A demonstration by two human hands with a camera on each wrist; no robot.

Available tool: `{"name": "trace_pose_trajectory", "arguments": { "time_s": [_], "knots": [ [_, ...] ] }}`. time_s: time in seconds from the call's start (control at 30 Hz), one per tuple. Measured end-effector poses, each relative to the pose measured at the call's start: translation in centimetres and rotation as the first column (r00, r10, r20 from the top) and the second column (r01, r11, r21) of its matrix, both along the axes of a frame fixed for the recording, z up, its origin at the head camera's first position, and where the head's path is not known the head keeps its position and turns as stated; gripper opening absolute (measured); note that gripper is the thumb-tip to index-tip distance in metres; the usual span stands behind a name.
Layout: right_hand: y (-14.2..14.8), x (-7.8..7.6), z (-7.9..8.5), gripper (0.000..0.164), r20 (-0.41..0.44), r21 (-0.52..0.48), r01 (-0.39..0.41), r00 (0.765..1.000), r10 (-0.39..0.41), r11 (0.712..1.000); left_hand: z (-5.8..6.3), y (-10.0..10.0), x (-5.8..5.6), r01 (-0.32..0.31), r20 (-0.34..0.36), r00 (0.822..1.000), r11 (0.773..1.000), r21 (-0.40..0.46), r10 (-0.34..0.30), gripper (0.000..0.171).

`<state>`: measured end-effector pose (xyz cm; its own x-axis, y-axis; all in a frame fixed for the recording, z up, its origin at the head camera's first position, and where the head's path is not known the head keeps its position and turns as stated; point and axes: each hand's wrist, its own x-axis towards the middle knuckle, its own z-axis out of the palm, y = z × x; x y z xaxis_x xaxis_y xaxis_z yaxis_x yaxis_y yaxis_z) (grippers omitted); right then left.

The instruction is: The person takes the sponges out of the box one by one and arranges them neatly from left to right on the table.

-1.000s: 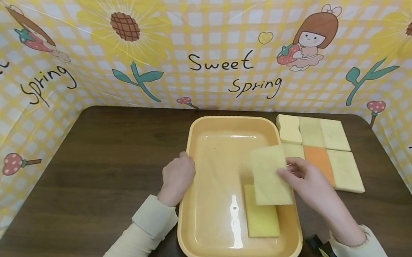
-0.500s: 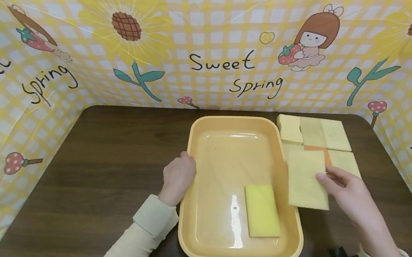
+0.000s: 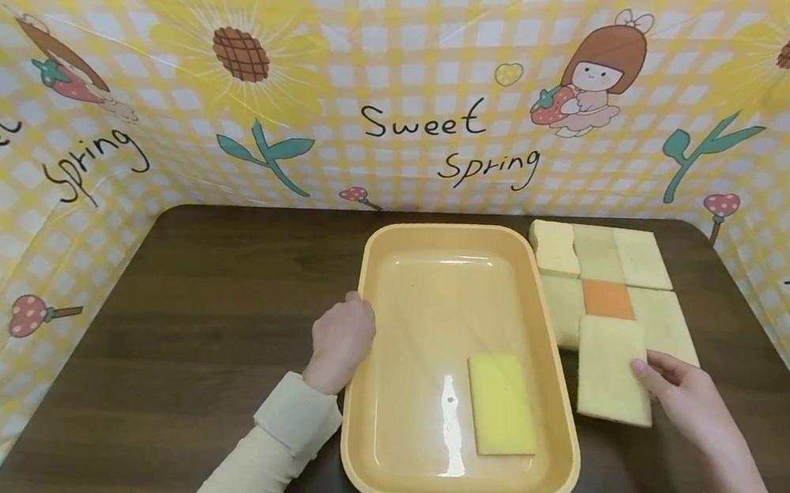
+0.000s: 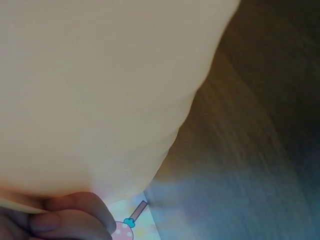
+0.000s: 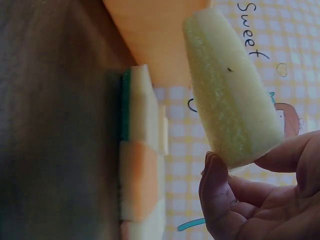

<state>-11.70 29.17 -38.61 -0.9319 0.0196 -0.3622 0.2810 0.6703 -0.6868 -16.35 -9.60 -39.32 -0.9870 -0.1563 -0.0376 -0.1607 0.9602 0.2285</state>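
A pale yellow sponge [image 3: 615, 371] is pinched along its right edge by my right hand [image 3: 697, 406], held up off the table just right of the tray. The right wrist view shows thumb and fingers on one end of this sponge [image 5: 230, 90]. My left hand [image 3: 341, 344] grips the left rim of the yellow-orange tray [image 3: 426, 297]; in the left wrist view its curled fingers [image 4: 75, 220] lie at the rim. Inside the tray, at its near right, lies a brighter yellow sponge [image 3: 503, 406].
Right of the tray, several sponges lie side by side in two rows, among them an orange sponge [image 3: 607, 299] and a wavy-edged sponge [image 3: 555, 248] at the back. Dark wooden table [image 3: 232, 302] extends to the left. A checked cloth [image 3: 420, 58] stands behind and at both sides.
My right hand has carried the pale sponge rightward from over the tray, then slightly nearer, past the tray's right rim. The left hand and tray stay put.
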Motion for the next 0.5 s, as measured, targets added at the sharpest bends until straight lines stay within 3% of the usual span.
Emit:
{"name": "trace_pose_trajectory", "arguments": {
  "time_s": [0.5],
  "knots": [
    [-1.2,0.1,-2.6,0.056,0.037,-0.04,-0.098,0.994,0.099,0.994,0.3,-0.1,-0.1,-0.005,0.028,1.0,1.0,0.011,0.005,0.031]
  ]
}}
